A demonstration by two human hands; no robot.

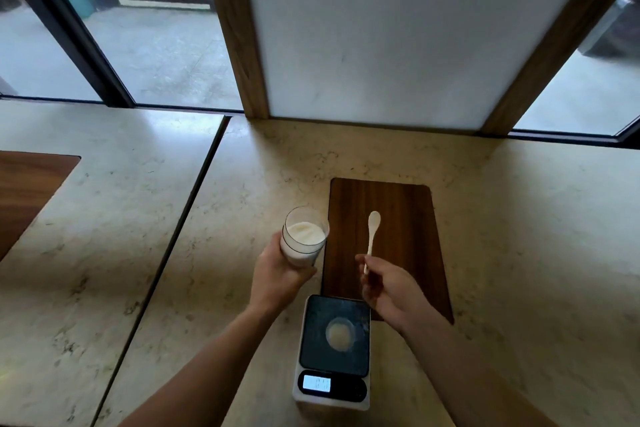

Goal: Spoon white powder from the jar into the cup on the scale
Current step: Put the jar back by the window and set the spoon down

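**Operator:** Where do we stand, and what is each hand doing?

**Checker:** Our left hand (277,274) is wrapped around the jar (304,236), which is lifted off the desk (242,184) and tilted a little, mouth open, white powder (306,232) filling it to well below the rim. Our right hand (388,288) pinches the handle end of the white spoon (372,236) between fingertips; the bowl points away from us over the dark wooden board (398,204) and looks empty. The cup (341,333) sits on the platform of the scale (334,350), nearest to us, with some pale content already in it.

**Operator:** What faults should we expect from here?

**Checker:** Three, in our judgement. First, the jar is held clear of the cup, so a loaded spoon must travel across open desk; a heaped load or a shaky pinch would drop powder on the desk or the scale platform, and powder on the platform would count in the reading. Second, more tilt on the jar could spill it over the rim. Third, a forearm or the spoon resting on the scale would falsify the weight or nudge the cup.

**Operator:** Any readable markings?

**Checker:** The display (317,383) is lit, but its digits are too blurred to read. We see no brand or label on the jar, spoon or scale.
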